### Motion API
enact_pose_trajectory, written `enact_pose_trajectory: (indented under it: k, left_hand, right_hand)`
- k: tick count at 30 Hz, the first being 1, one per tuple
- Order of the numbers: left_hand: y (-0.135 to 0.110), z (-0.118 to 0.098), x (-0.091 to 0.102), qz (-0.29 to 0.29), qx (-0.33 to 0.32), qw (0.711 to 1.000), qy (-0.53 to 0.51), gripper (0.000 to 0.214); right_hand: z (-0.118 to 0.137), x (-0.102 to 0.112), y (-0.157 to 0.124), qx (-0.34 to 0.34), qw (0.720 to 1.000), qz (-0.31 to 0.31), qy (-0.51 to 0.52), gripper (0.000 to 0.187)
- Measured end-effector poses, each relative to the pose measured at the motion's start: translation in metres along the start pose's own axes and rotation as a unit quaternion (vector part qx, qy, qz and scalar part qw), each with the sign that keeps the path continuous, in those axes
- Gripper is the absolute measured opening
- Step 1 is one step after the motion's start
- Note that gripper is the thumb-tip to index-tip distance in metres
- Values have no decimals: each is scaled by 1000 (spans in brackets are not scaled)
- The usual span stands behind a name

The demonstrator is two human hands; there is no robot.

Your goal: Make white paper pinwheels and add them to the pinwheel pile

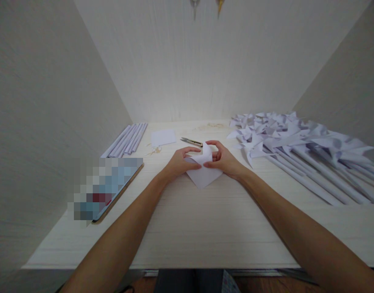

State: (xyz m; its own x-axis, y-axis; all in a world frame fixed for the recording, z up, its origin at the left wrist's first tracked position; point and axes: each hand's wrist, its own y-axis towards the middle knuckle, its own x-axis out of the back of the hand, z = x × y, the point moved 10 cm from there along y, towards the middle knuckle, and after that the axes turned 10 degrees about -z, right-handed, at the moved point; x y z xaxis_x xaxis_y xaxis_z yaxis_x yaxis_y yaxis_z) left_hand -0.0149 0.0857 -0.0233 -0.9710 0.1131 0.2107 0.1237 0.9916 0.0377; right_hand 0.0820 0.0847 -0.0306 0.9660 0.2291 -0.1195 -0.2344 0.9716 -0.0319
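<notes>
Between my two hands is a white paper sheet (pixel 202 178), with one corner curled upward and another pointing toward me. My left hand (pixel 181 162) grips its left side, thumb on the near face. On the right side my right hand (pixel 222 159) pinches the paper, thumb in front and index finger up by the curled corner. Just beyond my hands lies a pair of thread snips (pixel 191 141), partly hidden. Farther left are a stack of white paper (pixel 163 137) and some thin tan strands (pixel 156 150) that I cannot identify.
Rolled paper tubes (pixel 126 140) lie at the back left, near a blurred tablet-like device (pixel 114 189). Many paper pinwheels on paper sticks (pixel 275 134) cover the right side. More tan bits (pixel 214 125) lie by the back wall. Walls enclose the table (pixel 205 236) on three sides.
</notes>
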Motion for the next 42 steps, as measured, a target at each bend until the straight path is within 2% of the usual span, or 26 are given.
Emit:
enact_pose_trajectory:
  k: [4,7,12,15,18,23,26,30,35,42]
  left_hand:
    - [0,4,1,-9,15,1000,-2,51]
    - [1,5,5,-38,22,999,-7,49]
    - [4,14,25,-138,52,985,-89,52]
    - [5,21,40,-209,68,964,-149,53]
    - [4,25,47,-243,82,950,-180,53]
    - [4,23,45,-238,78,948,-194,50]
    - [3,22,43,-231,77,952,-185,48]
    - [3,21,40,-223,72,955,-183,47]
    - [3,23,38,-216,84,951,-203,47]
    - [4,22,40,-222,63,955,-185,44]
  right_hand:
    - [-3,0,1,-1,1000,2,1,66]
    - [-3,4,4,17,1000,-16,9,65]
    - [9,16,4,80,992,-67,72,56]
    - [20,18,1,123,987,-64,86,47]
    - [29,16,-3,174,982,-57,47,44]
    - [29,4,-5,212,974,-33,-74,20]
    - [27,-1,-4,212,972,-20,-95,9]
    - [26,3,-1,207,975,-30,-76,10]
    - [24,-2,-1,206,976,-6,-74,18]
    - [19,7,2,151,984,-59,-75,9]
